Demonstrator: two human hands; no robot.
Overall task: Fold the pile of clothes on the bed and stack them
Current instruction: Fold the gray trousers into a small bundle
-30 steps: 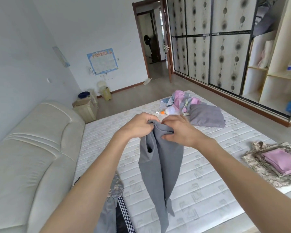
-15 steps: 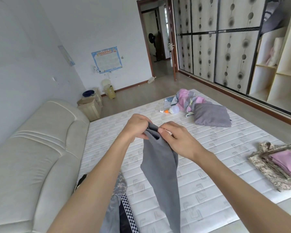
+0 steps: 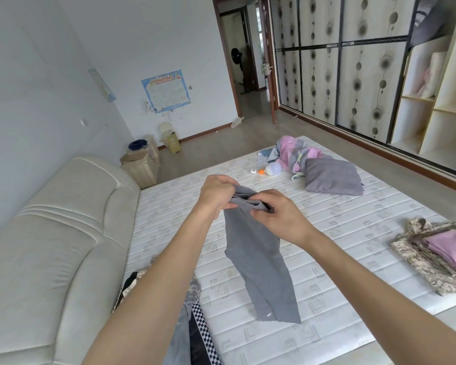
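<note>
While we are pinching the grey garment (image 3: 258, 256) with left hand (image 3: 216, 192) and right hand (image 3: 277, 216), its hem at six o'clock is risking a crooked fold.

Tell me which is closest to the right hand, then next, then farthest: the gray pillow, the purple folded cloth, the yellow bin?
From the right hand:
1. Gray pillow, just beyond, on the mattress.
2. Purple folded cloth, right edge of the bed.
3. Yellow bin, on the floor by the far wall.

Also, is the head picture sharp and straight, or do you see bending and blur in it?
Head view: soft, even daylight with no glare; the wide lens bends the wardrobe and the door frame; both hands and the grey garment look sharp; the poster text is too small to read.
</note>
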